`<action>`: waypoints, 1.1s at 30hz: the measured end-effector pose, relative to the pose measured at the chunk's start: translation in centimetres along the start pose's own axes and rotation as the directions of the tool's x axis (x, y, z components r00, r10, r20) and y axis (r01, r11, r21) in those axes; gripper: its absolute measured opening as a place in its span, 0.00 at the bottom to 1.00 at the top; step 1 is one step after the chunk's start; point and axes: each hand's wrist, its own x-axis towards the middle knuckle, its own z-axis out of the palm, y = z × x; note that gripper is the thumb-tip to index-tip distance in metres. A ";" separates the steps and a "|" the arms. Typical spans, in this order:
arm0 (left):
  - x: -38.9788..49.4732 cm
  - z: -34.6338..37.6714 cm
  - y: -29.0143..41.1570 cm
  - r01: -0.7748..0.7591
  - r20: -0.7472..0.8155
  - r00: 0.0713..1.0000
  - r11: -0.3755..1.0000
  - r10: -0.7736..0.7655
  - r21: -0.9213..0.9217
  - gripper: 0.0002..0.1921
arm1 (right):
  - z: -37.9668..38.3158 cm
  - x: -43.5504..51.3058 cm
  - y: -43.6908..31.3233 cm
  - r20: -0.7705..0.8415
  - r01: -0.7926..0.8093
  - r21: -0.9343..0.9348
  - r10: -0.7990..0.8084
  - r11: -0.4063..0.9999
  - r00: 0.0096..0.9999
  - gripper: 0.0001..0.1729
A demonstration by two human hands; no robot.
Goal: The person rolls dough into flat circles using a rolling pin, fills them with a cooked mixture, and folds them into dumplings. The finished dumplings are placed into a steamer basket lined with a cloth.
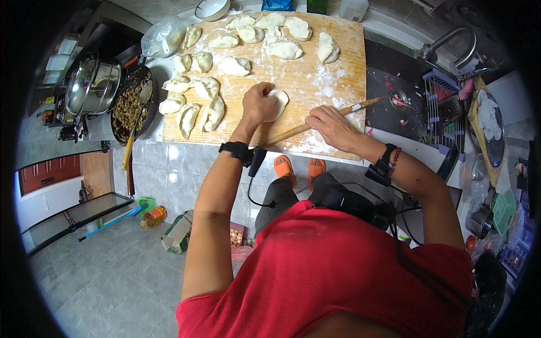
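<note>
My left hand (258, 103) grips the near left edge of a round dough wrapper (279, 105) on the floured wooden board (291, 80). A tapered wooden rolling pin (291, 133) lies slantwise near the board's front edge, and my right hand (331, 126) rests on its middle, the fingers curled over it. Part of the pin is hidden beneath that hand. Several folded dumplings (212, 114) sit along the left side of the board, and more dumplings (285, 49) are at its far side. Loose flour (325, 82) is scattered over the right part.
At the left stand a pan of chopped filling (131, 101) with a yellow-handled utensil (128, 152) and a lidded steel pot (91, 86). A plastic bag (162, 37) and a white bowl (212, 9) are behind. A dark sink (393, 80) with a faucet (448, 42) adjoins the board's right side.
</note>
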 end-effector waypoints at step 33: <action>0.6 -3.2 1.1 0.105 0.323 0.943 0.993 -0.080 -0.060 0.13 | 3.9 5.9 1.5 0.140 -0.251 -0.404 0.330 0.880 0.933 0.40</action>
